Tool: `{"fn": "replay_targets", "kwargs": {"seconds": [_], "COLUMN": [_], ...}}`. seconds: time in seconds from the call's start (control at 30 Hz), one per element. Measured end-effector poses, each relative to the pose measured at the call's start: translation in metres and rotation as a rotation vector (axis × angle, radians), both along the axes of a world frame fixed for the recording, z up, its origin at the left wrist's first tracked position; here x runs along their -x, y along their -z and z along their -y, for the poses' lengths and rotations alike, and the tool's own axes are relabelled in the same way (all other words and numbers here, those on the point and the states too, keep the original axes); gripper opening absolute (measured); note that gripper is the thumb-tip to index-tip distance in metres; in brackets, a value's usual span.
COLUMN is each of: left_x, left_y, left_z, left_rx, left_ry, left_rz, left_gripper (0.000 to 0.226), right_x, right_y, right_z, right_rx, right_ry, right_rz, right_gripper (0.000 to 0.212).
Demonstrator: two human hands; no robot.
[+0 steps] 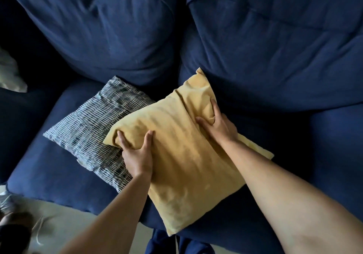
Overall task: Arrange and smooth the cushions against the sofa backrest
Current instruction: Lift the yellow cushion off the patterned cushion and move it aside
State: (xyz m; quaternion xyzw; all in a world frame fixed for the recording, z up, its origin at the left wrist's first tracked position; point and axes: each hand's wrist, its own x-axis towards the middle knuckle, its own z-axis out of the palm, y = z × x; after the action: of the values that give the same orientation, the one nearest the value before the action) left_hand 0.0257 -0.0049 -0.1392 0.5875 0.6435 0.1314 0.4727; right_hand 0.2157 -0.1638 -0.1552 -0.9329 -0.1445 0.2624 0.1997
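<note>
A yellow cushion [182,159] lies tilted on the blue sofa seat [49,167], its far corner touching the backrest. My left hand [137,153] pinches its left edge, fingers dug into the fabric. Gripping the right edge is my right hand [218,124]. Under the yellow cushion's left side lies a grey and white patterned cushion [90,128], flat on the seat and partly covered. Two big blue back cushions [110,38] [275,47] stand behind.
A pale cushion or cloth [9,73] shows at the left edge on the sofa arm. Light floor [64,220] runs along the seat's front, with dark objects and a white cord at the lower left. Blue fabric hangs below the seat front.
</note>
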Motion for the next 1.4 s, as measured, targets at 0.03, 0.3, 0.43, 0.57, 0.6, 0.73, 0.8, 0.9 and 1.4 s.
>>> {"fn": "replay_targets", "kwargs": {"seconds": [0.03,0.3,0.43,0.57,0.6,0.73,0.8,0.9,1.4], "left_x": [-0.001,-0.047,-0.107,-0.163,-0.173,-0.187,-0.184,-0.181,-0.05], "left_y": [-0.005,-0.073,-0.107,-0.112,-0.108,-0.079,-0.074,-0.076,-0.069], "left_z": [0.002,0.034,0.053,0.059,0.059,0.064,0.067,0.064,-0.107], "left_rx": [-0.024,-0.267,-0.393,-0.442,-0.412,-0.314,-0.296,-0.315,-0.389], "left_ry": [0.015,0.321,0.544,0.715,0.763,0.934,0.944,0.938,0.763], "left_rz": [0.032,0.35,0.473,0.4,0.349,0.106,0.093,0.101,-0.235], "left_gripper": [0.105,0.1,0.104,0.103,0.102,0.106,0.108,0.105,0.037], "right_x": [0.002,0.011,-0.002,-0.023,-0.027,-0.036,-0.038,-0.033,0.066], "right_y": [-0.005,-0.063,-0.085,-0.085,-0.081,-0.056,-0.051,-0.053,-0.073], "right_z": [0.003,0.099,0.141,0.164,0.169,0.183,0.184,0.176,-0.05], "right_rx": [-0.017,-0.391,-0.57,-0.602,-0.579,-0.421,-0.398,-0.394,-0.493], "right_ry": [0.021,0.439,0.65,0.764,0.763,0.695,0.69,0.732,0.242], "right_rz": [0.029,0.261,0.421,0.449,0.426,0.259,0.24,0.293,0.305], "right_gripper": [0.089,0.091,0.088,0.081,0.079,0.075,0.076,0.077,0.051]}}
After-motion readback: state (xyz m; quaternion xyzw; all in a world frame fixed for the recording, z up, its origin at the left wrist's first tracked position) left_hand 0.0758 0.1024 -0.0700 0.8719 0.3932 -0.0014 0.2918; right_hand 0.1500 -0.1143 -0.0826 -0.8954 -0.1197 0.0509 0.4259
